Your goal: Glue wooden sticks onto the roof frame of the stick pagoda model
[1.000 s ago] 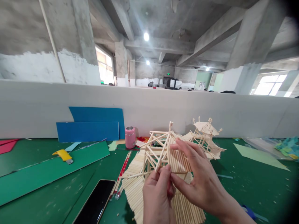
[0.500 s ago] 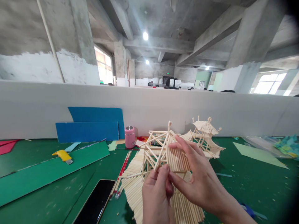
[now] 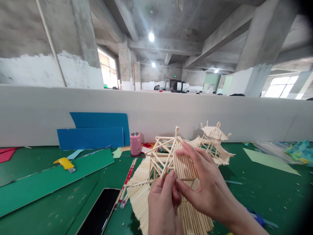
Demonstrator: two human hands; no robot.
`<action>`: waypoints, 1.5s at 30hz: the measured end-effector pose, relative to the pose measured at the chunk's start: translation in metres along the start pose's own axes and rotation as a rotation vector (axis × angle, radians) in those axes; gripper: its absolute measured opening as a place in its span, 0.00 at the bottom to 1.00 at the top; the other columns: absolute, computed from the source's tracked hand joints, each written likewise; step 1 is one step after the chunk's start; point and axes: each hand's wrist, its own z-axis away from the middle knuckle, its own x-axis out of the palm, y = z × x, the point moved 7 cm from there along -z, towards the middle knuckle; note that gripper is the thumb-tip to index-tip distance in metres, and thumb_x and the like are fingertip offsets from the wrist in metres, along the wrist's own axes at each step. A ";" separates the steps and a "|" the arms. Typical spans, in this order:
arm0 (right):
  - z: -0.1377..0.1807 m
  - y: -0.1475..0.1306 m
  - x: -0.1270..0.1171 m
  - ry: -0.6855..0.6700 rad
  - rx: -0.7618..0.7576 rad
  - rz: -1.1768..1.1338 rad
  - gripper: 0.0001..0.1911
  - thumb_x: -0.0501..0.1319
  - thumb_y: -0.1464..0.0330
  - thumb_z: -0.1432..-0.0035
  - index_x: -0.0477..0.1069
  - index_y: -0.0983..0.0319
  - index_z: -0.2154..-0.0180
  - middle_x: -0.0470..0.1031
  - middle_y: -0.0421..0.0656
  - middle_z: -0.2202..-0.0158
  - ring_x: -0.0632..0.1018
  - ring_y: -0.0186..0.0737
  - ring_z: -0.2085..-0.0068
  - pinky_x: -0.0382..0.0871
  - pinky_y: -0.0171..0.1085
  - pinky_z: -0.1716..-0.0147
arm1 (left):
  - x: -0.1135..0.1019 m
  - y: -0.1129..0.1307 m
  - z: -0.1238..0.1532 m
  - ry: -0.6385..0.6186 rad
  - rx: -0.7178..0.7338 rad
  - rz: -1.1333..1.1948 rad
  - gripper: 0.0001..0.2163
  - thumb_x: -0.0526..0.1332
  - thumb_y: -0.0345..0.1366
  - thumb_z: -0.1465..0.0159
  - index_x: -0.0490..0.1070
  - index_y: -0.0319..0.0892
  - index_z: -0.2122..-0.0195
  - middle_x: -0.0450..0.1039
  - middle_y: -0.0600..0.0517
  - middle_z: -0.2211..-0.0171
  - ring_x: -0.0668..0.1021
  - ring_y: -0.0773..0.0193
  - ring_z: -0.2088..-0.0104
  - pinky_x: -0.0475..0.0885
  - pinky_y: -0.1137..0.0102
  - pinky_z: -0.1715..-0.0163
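A model pavilion built of thin wooden sticks (image 3: pixel 168 156) stands on the green table (image 3: pixel 49 209) right in front of me. My left hand (image 3: pixel 162 205) pinches the lower end of one slanted stick at the edge of its upper roof. My right hand (image 3: pixel 207 187) rests over a flat panel of sticks on that roof, with the fingers laid along it and the thumb underneath. A second, smaller stick pavilion (image 3: pixel 215 140) stands just behind to the right.
A black phone (image 3: pixel 100 212) lies at the near left beside a red-and-white ruler (image 3: pixel 127 182). A pink cup (image 3: pixel 136 143), blue boards (image 3: pixel 95 133), a green sheet (image 3: pixel 49 181) and a yellow utility knife (image 3: pixel 65 164) sit further left. A white partition wall (image 3: pixel 244 119) backs the table.
Both hands stay on the stick roof with hardly any shift. The view has drifted slightly, nothing else differs.
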 end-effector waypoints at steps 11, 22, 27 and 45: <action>0.008 0.001 -0.002 -0.022 -0.026 0.029 0.38 0.60 0.69 0.50 0.46 0.61 0.41 0.66 0.43 0.49 0.61 0.44 0.47 0.55 0.46 0.48 | 0.000 0.002 0.001 0.083 0.009 0.061 0.08 0.72 0.28 0.60 0.73 0.37 0.80 0.68 0.58 0.86 0.66 0.79 0.87 0.61 0.84 0.86; 0.009 0.002 -0.002 -0.008 -0.026 0.004 0.37 0.60 0.70 0.50 0.46 0.61 0.41 0.67 0.42 0.49 0.61 0.42 0.46 0.54 0.44 0.47 | 0.002 0.002 0.001 0.016 0.035 0.047 0.09 0.73 0.32 0.60 0.74 0.37 0.80 0.65 0.59 0.88 0.65 0.79 0.87 0.61 0.84 0.86; 0.007 0.001 -0.004 -0.005 -0.028 -0.026 0.39 0.61 0.71 0.51 0.45 0.60 0.41 0.67 0.41 0.49 0.61 0.42 0.46 0.54 0.44 0.47 | 0.002 0.002 0.002 0.036 0.028 0.056 0.11 0.74 0.31 0.62 0.74 0.36 0.80 0.67 0.59 0.87 0.65 0.80 0.87 0.61 0.85 0.87; -0.001 -0.008 0.001 -0.199 -0.067 0.055 0.39 0.59 0.68 0.52 0.44 0.60 0.40 0.65 0.39 0.46 0.55 0.43 0.42 0.46 0.42 0.44 | 0.001 0.003 0.000 0.031 0.065 0.044 0.10 0.74 0.33 0.62 0.77 0.38 0.78 0.73 0.56 0.82 0.71 0.77 0.82 0.67 0.84 0.80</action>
